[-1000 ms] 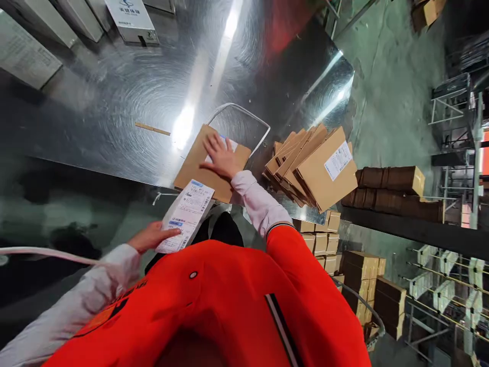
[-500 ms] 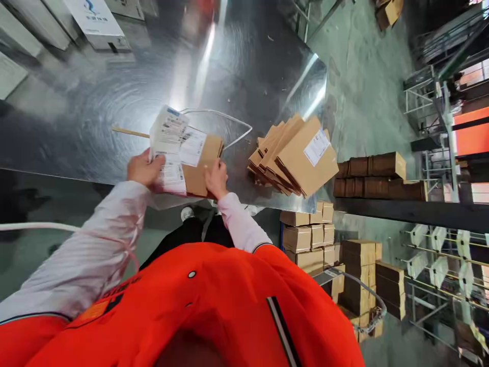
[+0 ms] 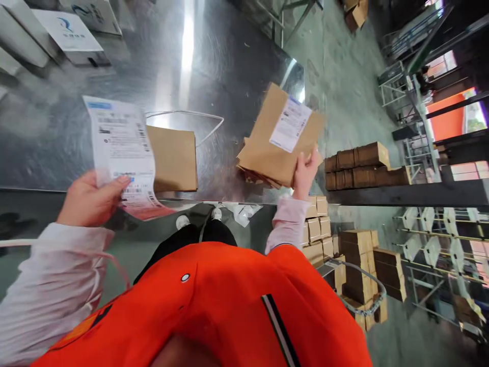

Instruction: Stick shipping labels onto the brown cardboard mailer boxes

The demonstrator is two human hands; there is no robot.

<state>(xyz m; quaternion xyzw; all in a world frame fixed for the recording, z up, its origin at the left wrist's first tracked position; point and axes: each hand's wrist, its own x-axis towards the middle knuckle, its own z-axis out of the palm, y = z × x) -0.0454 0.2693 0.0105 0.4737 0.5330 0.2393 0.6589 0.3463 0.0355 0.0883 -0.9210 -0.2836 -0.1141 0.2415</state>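
Note:
My left hand (image 3: pixel 93 198) pinches a sheet of printed shipping labels (image 3: pixel 124 148) between thumb and fingers, its lower edge curling past the table edge. Partly behind the sheet, a flat brown cardboard piece (image 3: pixel 175 160) lies on the metal table with no label on its visible part. Over to the right, my right hand (image 3: pixel 305 172) grips the near edge of a flattened cardboard box (image 3: pixel 263 135) that bears a white shipping label (image 3: pixel 291 124). That box rests over a loose stack of cardboard (image 3: pixel 246 165), mostly hidden beneath it.
A thin white cord (image 3: pixel 191 112) lies on the shiny metal table (image 3: pixel 214 76). White printed boxes (image 3: pixel 71 30) stand at the far left. Several brown cartons (image 3: pixel 357 255) are piled on the floor at right, beside a dark beam (image 3: pixel 412 193).
My right hand has moved right, from the left cardboard to the stack, where a labelled box now lies on top. My left hand has moved left with the label sheet.

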